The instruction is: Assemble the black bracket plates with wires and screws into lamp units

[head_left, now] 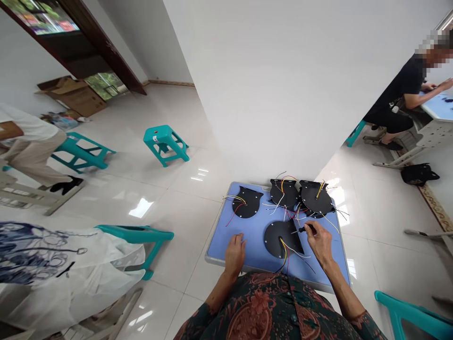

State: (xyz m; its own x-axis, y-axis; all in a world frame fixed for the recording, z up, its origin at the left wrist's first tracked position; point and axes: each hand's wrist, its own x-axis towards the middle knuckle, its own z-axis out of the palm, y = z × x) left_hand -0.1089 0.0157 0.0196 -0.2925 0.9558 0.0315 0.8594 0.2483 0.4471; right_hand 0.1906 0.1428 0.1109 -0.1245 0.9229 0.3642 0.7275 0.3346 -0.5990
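Note:
A small blue table (255,231) stands in front of me with several black round plates trailing coloured wires. The nearest plate (279,238) lies at the table's middle. My right hand (320,243) hovers at its right edge, fingers pinched on a small black part (305,229). My left hand (234,252) rests on the table's near left part, fingers curled down, holding nothing that I can see. Three more plates lie farther back: one at the left (245,204), one in the middle (284,193), one at the right (316,198).
A white wall (283,85) rises right behind the table. Teal stools (164,144) stand on the tiled floor at left, one (85,151) with a person seated. Another person sits at a table (440,106) at the far right. A white bag (71,264) lies at the near left.

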